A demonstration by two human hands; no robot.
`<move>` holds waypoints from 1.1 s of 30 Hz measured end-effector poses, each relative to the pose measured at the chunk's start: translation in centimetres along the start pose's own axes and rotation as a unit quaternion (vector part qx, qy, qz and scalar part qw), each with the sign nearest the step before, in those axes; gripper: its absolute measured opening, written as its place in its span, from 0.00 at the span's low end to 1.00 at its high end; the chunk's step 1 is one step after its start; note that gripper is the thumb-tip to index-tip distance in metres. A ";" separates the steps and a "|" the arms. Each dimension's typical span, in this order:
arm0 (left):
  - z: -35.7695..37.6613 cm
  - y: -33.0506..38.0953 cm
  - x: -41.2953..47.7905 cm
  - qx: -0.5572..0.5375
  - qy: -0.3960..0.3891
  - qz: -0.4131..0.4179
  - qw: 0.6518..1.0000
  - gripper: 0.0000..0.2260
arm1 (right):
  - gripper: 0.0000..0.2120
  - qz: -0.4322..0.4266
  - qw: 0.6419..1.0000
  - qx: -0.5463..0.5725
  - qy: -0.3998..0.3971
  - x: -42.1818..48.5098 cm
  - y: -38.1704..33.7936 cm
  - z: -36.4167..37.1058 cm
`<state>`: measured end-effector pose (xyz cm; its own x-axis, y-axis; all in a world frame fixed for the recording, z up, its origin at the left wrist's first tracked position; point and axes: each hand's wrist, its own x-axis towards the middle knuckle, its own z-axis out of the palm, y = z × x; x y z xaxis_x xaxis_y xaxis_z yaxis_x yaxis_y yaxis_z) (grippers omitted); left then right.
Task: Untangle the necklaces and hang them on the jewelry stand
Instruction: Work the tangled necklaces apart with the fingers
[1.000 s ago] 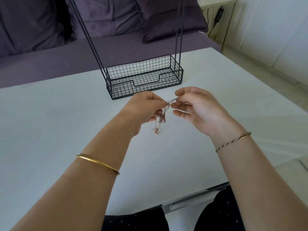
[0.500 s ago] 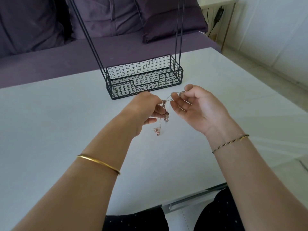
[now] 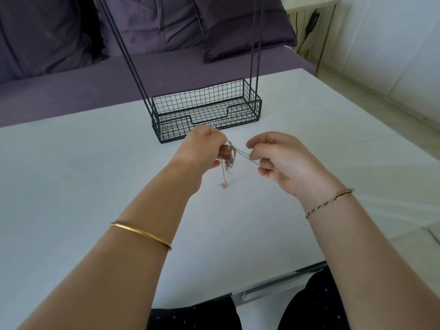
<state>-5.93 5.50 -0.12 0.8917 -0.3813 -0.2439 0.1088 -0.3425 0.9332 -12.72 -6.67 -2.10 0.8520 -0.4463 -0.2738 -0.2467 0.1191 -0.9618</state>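
A small tangle of thin necklaces (image 3: 229,160), silver and rose-gold chains, hangs above the white table (image 3: 95,186). My left hand (image 3: 202,151) pinches the top of the clump, whose loose end with a small clasp dangles down to the tabletop. My right hand (image 3: 281,160) pinches a silver strand drawn taut from the clump toward the right. The black wire jewelry stand (image 3: 207,110) sits just behind my hands, a mesh basket base with thin rods rising out of view.
A purple sofa (image 3: 119,75) with cushions runs along the far edge of the table. A small side table (image 3: 316,10) with cables stands at the back right. The table's near edge is above my lap.
My right hand has drawn a silver strand out of the clump, down and to the right, so it now stretches taut. My left hand has kept its hold nearly in place.
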 end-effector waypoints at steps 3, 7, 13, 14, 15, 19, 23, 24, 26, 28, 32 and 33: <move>0.0 0.0 0.0 -0.001 0.003 0.007 1.000 0.06 | 0.10 -0.025 0.998 -0.066 0.003 0.0 0.3 0.0; 0.1 0.0 -0.1 0.016 -0.004 0.002 1.000 0.06 | 0.06 -0.043 0.995 -0.085 0.003 0.0 0.4 0.1; 0.2 -0.1 -0.2 0.027 -0.016 -0.002 1.000 0.06 | 0.07 -0.051 0.995 -0.064 0.048 0.2 0.4 0.3; 0.2 -0.1 -0.2 0.028 -0.021 0.000 0.999 0.07 | 0.07 -0.052 0.995 -0.058 0.056 0.2 0.3 0.2; 0.1 -0.2 -0.2 0.028 -0.025 0.002 0.999 0.07 | 0.07 -0.054 0.995 -0.052 0.064 0.2 0.3 0.2; 0.1 -0.5 -0.1 0.027 -0.032 -0.001 0.999 0.06 | 0.08 -0.055 0.994 -0.012 0.092 0.3 0.2 0.1; 0.0 -0.7 0.0 0.020 -0.026 -0.004 0.999 0.05 | 0.08 -0.030 0.989 0.099 0.102 0.1 -0.2 0.0; 0.0 -0.7 0.1 0.020 -0.025 -0.004 0.999 0.05 | 0.09 -0.022 0.985 0.137 0.102 0.1 -0.3 -0.1; 0.0 -0.7 0.1 0.023 -0.027 -0.001 0.999 0.06 | 0.09 -0.009 0.974 0.204 0.099 0.2 -0.4 -0.1; 0.1 -0.7 0.1 0.027 -0.026 0.001 0.999 0.06 | 0.09 0.005 0.964 0.248 0.097 0.2 -0.4 -0.1; 0.1 -0.7 0.1 0.047 -0.021 0.004 0.999 0.06 | 0.08 0.037 0.957 0.269 0.106 0.5 -0.4 -0.2; 0.0 -0.7 0.1 0.049 -0.018 0.008 0.999 0.06 | 0.09 0.039 0.960 0.256 0.109 0.6 -0.4 -0.3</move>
<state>-5.96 5.70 -0.83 0.8763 -0.4171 -0.2410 0.0501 -0.4187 0.9068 -12.27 -7.21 -1.90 0.7099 -0.5857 -0.3912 0.0000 0.5554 -0.8316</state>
